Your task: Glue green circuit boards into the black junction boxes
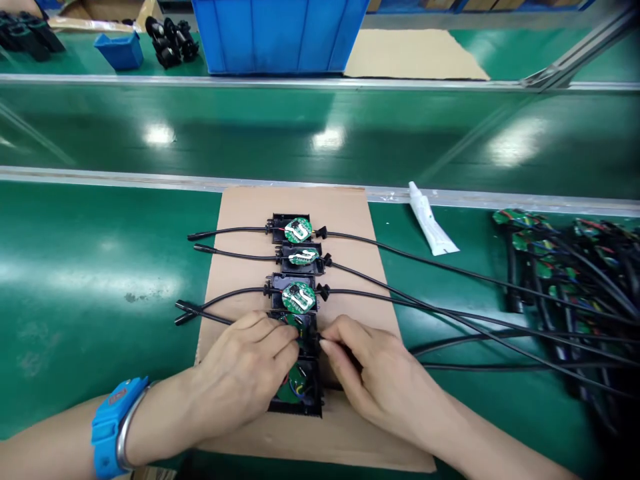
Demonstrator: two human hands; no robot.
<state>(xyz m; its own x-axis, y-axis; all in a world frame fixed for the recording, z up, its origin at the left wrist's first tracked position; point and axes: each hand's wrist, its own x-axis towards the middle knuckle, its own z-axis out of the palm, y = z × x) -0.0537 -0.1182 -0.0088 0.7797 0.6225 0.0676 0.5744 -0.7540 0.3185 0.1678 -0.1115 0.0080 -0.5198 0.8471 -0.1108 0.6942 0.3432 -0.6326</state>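
Observation:
A column of black plastic housings lies on a cardboard sheet; the upper ones hold green circuit boards (299, 297) with white paste on them. My left hand (250, 363) reaches over the fourth housing (309, 345), its closed fingertips on the green board (294, 323) there. At that housing's right edge, my right hand (380, 363) pinches a black cable (319, 339) between thumb and forefinger; its end is mostly covered. Nearest me, the bottom housing (313, 403) holds a board with coloured wires, partly under my left hand. Black cables (240, 231) run out both sides of the housings.
The cardboard sheet (250, 207) lies on the green bench. A white tube (430, 223) rests to its upper right. A heap of cabled boards (565, 267) is at the right. Beyond the metal rail stand a large blue bin (275, 37), a small blue box (120, 52) and black parts (171, 41).

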